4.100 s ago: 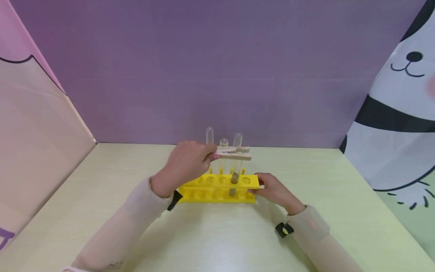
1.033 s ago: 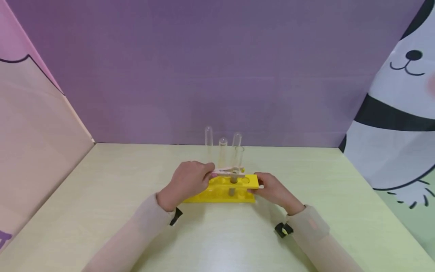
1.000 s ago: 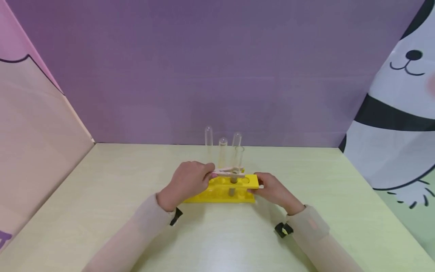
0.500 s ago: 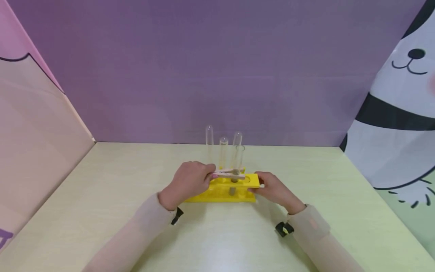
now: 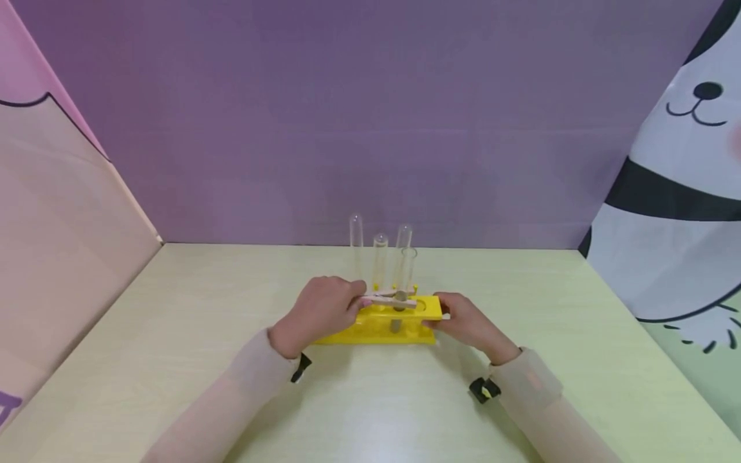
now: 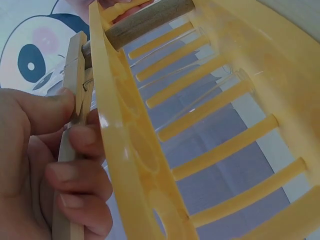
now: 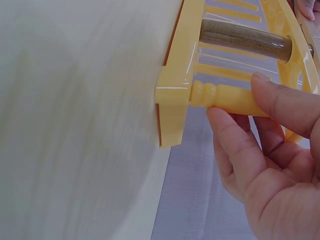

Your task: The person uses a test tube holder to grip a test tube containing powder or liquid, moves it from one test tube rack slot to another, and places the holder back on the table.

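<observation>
My left hand (image 5: 324, 310) grips a wooden test tube clamp (image 5: 389, 301), its fingers curled round the handle in the left wrist view. The clamp's tips lie on either side of a glass test tube (image 5: 409, 262), low down, close over the rack's top plate. That tube stands upright in a hole of the yellow test tube rack (image 5: 429, 308), and grey-brown material (image 7: 245, 41) fills its lower part. At the rack's right end my right hand (image 5: 470, 326) pinches the turned yellow post (image 7: 227, 98) between thumb and fingers.
Behind the rack's top plate, three clear test tubes, such as the left one (image 5: 356, 239), sit upside down on the pegs. The rack stands on a pale wooden table (image 5: 370, 399). A purple backdrop (image 5: 370, 128) rises behind the table's far edge.
Since the oldest frame, my left hand has lowered the clamp from near the tube's mouth to just above the rack. Over the last second both hands stay nearly still, with the clamp dipping slightly.
</observation>
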`<state>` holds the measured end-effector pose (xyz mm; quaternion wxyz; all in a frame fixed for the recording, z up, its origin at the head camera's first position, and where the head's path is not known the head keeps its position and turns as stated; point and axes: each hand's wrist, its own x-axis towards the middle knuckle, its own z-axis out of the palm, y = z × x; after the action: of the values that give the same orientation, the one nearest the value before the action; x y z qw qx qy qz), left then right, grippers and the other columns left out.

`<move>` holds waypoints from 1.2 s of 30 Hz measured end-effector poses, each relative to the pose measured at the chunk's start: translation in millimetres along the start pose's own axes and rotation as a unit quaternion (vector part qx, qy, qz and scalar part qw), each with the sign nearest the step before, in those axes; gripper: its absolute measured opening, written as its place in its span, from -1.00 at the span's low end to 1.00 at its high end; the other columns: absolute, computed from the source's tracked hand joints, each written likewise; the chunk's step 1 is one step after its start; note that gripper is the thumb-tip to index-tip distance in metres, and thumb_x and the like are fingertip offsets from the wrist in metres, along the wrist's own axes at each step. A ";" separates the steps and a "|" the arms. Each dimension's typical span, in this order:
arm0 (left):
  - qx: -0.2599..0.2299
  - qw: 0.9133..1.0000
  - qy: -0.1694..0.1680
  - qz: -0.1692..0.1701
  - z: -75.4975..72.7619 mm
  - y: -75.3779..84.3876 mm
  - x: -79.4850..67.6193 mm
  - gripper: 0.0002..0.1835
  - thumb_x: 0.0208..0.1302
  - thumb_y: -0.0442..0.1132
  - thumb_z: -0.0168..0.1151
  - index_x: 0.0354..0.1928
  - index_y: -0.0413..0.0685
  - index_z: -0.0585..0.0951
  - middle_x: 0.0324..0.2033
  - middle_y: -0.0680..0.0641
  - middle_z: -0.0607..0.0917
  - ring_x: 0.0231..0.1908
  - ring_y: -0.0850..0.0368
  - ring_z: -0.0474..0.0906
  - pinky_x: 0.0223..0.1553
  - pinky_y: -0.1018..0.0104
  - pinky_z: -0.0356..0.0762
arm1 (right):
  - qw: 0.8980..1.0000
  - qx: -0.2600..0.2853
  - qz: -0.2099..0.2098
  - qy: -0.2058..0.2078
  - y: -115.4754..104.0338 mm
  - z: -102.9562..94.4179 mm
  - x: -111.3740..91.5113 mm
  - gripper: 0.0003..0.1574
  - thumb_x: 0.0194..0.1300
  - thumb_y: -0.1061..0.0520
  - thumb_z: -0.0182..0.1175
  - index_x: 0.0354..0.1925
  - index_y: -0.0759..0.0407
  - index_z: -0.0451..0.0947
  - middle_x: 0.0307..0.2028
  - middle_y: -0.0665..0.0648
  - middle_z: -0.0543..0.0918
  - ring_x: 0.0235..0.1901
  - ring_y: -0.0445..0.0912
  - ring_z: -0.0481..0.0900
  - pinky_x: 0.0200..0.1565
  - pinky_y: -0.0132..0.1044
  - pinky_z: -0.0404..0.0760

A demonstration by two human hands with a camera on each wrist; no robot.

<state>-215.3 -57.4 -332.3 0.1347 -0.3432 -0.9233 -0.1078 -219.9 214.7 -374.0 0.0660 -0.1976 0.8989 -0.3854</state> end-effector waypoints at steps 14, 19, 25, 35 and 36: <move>-0.008 1.000 0.006 0.016 -4.4 -1.3 -0.6 -0.69 0.31 -0.04 0.16 -0.54 0.04 0.41 -0.78 0.13 0.22 -0.75 0.25 0.11 -0.65 0.42 0.09 | 1.000 -0.004 -0.005 0.002 -2.1 -0.9 -1.5 -0.73 0.19 0.24 0.29 -0.12 0.27 0.53 -0.20 0.10 0.63 -0.23 -0.09 0.54 -0.09 -0.07 0.50; -0.011 1.000 0.008 0.011 -8.1 -0.4 -1.1 -0.70 0.31 -0.05 0.17 -0.54 0.03 0.42 -0.79 0.13 0.20 -0.76 0.26 0.09 -0.65 0.43 0.08 | 1.000 0.003 -0.002 -0.002 -1.3 -0.4 -1.0 -0.72 0.19 0.22 0.28 -0.12 0.27 0.53 -0.20 0.10 0.63 -0.21 -0.08 0.55 -0.10 -0.07 0.50; -0.009 1.000 0.014 0.008 -13.1 2.5 -0.8 -0.71 0.31 -0.06 0.18 -0.53 0.02 0.44 -0.80 0.13 0.19 -0.76 0.26 0.09 -0.65 0.43 0.07 | 1.000 0.007 0.005 -0.003 -2.2 -1.3 -2.4 -0.70 0.19 0.22 0.28 -0.09 0.27 0.53 -0.17 0.11 0.63 -0.19 -0.06 0.55 -0.07 -0.05 0.51; -0.007 0.999 0.039 0.009 -17.5 7.0 -3.4 -0.70 0.32 -0.06 0.16 -0.54 0.02 0.44 -0.80 0.13 0.21 -0.78 0.25 0.09 -0.67 0.43 0.07 | 1.000 0.011 0.012 -0.012 -3.7 -2.6 -7.7 -0.70 0.21 0.21 0.27 -0.08 0.26 0.52 -0.19 0.09 0.63 -0.21 -0.08 0.54 -0.09 -0.08 0.52; -0.007 0.999 0.041 0.010 -18.6 7.9 -3.5 -0.71 0.32 -0.07 0.16 -0.54 0.01 0.44 -0.80 0.13 0.21 -0.78 0.25 0.09 -0.67 0.43 0.07 | 1.000 0.010 0.011 -0.011 -3.6 -2.7 -8.3 -0.70 0.21 0.21 0.27 -0.08 0.26 0.52 -0.19 0.09 0.63 -0.21 -0.08 0.54 -0.09 -0.08 0.52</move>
<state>-204.3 -59.1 -315.1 0.1713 -0.3486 -0.9127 -0.1266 -211.9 217.6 -369.8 0.0818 -0.1916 0.8964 -0.3912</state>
